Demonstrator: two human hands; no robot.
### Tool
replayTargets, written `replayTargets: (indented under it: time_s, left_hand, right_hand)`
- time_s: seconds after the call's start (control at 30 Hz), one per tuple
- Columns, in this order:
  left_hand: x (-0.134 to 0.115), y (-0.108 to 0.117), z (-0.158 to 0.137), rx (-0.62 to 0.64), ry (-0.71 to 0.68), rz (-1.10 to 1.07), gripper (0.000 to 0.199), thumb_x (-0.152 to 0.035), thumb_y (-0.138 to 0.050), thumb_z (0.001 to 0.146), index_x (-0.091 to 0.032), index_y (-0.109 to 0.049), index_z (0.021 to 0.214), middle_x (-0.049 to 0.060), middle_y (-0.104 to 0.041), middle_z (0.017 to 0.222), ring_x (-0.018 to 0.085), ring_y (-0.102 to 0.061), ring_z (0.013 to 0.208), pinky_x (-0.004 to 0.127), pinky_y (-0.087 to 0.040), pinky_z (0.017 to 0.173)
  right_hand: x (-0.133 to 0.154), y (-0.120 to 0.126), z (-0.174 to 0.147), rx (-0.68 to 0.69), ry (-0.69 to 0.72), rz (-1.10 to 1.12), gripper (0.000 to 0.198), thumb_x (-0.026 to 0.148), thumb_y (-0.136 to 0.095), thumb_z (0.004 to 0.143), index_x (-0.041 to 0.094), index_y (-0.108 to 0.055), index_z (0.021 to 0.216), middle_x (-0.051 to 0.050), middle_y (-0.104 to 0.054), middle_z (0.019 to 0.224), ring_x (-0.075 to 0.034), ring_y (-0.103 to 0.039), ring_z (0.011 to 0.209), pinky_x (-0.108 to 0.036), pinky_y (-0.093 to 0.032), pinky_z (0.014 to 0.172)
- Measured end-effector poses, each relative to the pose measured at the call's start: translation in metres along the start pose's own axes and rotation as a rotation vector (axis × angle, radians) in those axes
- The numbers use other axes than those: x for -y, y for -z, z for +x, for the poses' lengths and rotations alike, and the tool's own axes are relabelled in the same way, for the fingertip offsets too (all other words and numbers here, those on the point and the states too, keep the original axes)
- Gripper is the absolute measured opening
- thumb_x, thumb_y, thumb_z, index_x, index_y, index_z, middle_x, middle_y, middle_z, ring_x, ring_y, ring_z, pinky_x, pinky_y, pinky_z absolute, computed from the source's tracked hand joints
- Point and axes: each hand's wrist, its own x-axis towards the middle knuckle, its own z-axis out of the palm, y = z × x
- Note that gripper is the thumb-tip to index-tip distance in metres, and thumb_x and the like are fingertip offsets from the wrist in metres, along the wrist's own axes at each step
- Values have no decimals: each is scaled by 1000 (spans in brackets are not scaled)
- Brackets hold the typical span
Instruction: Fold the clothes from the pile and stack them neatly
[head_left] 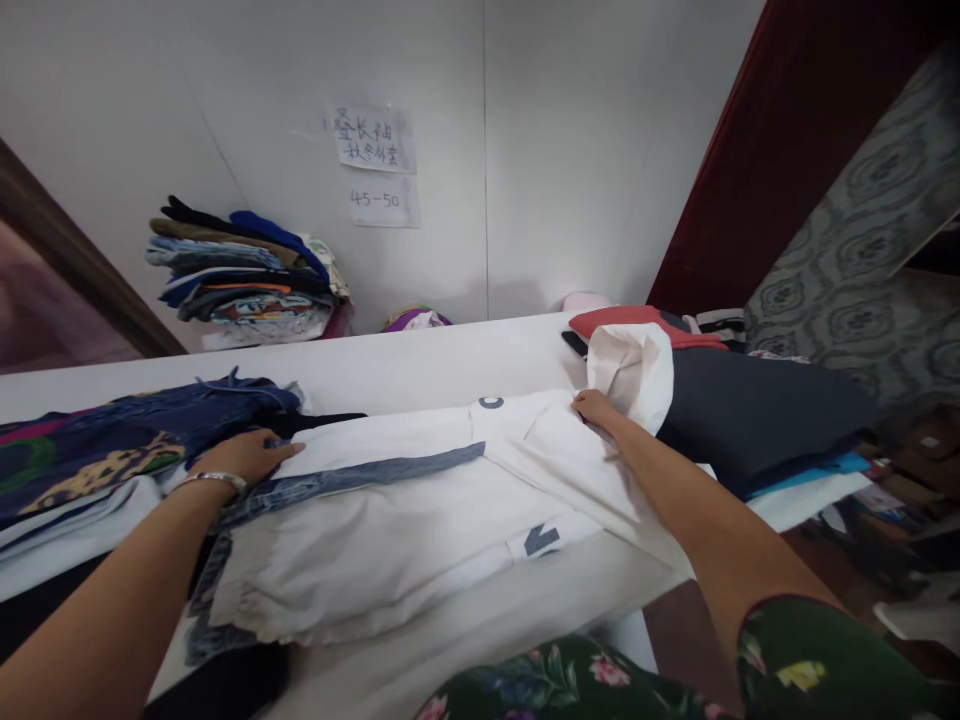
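Note:
A white hooded jacket [360, 560] lies spread lengthwise across the table, its gathered hem to the left and its hood [637, 375] to the right. Dark letters show on its white fabric. My left hand [238, 458] is at the far left end of the jacket, thumb stretched over the fabric and fingers curled at its edge. Near the hood, my right hand [594, 408] pinches the jacket's far edge, fingers bent into the cloth. Blue denim [360, 475] shows through a gap in the jacket and sticks out below its left end.
Patterned dark blue clothes [135, 430] lie at the left. A tall folded stack [247, 275] stands against the wall, below paper signs [375, 140]. Dark grey clothing [757, 410] and a red garment [637, 325] are piled at the right. The white table's [435, 360] back strip runs along the wall.

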Motion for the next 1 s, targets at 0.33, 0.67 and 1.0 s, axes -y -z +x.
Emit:
replayTargets:
  time_s: [0.33, 0.67, 1.0]
  left_hand:
    - [-59, -17, -67, -175, -388, 97, 58, -52, -45, 83, -16, -54, 127, 12, -47, 141, 26, -39, 131, 40, -26, 109]
    - [-65, -49, -81, -197, -467, 173, 51, -38, -49, 82, -22, -50, 130, 12, -43, 144, 30, -35, 134, 54, -19, 109]
    - [-81, -30, -88, -256, -505, 203, 42, -12, -36, 84, -18, -61, 117, 11, -60, 127, 28, -53, 115, 43, -40, 88]
  right_hand:
    - [28, -12, -36, -64, 436, -35, 50, 38, -47, 91, 23, -42, 139, -7, -34, 150, -22, -28, 138, -37, -25, 111]
    - [-2, -4, -81, 29, 413, -5, 49, 36, -51, 89, 20, -49, 134, -8, -44, 143, -24, -38, 133, -37, -29, 111]
    - [-62, -20, -199, -81, 631, 5, 54, 49, -50, 85, 30, -48, 136, -7, -41, 146, -28, -35, 135, -48, -31, 110]
